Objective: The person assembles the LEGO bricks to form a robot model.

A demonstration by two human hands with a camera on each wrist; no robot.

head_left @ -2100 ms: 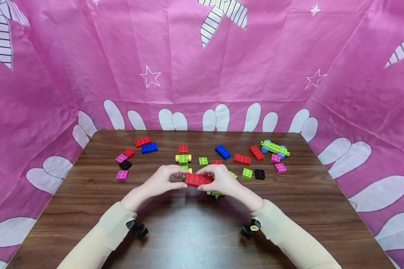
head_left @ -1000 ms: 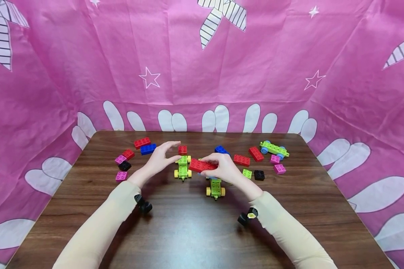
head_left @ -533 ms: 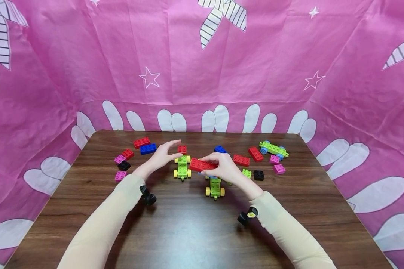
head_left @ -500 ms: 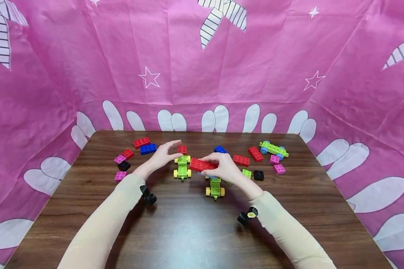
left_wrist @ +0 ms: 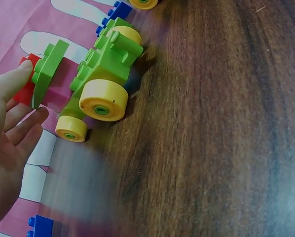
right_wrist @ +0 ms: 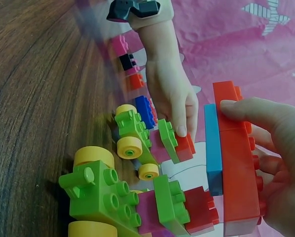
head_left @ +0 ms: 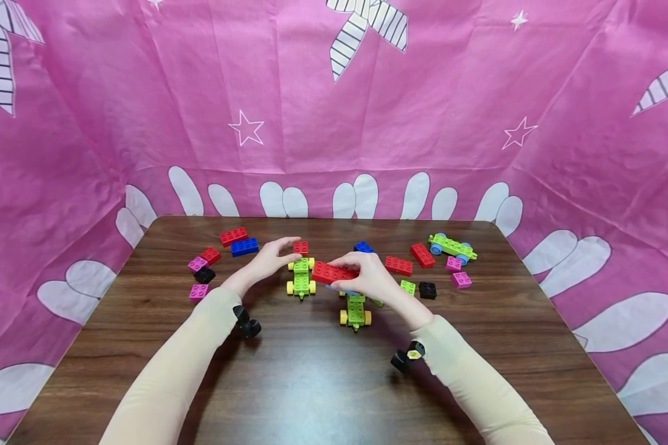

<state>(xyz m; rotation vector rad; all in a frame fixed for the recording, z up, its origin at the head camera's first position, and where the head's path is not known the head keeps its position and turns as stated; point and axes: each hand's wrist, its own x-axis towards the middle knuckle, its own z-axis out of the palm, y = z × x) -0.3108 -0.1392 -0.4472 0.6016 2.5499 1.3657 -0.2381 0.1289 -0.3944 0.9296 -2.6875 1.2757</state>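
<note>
My right hand (head_left: 370,278) holds a long red piece (head_left: 328,272) in the air; in the right wrist view a seam crosses the red, and a light-blue brick (right_wrist: 213,148) is fixed to its underside. Below it stands a green toy car base (head_left: 355,312) with yellow wheels, carrying a stack topped by a red brick (right_wrist: 199,210). At the left, my left hand (head_left: 267,259) pinches the red brick (right_wrist: 185,148) on top of a second green car base (head_left: 301,284). Under that brick sit a green brick (left_wrist: 49,69) and a pink one (left_wrist: 62,84).
Loose pink, black, red and blue bricks lie at the left, among them a blue brick (head_left: 245,246). To the right are red bricks (head_left: 399,266), a lime brick (head_left: 407,287), a black brick (head_left: 427,290) and a green car base with blue wheels (head_left: 452,246).
Both hands were at the long red piece; the left hand let go and moved left to the other car's stack, then dipped slightly. The right hand lifted the piece a little away and now stays.
</note>
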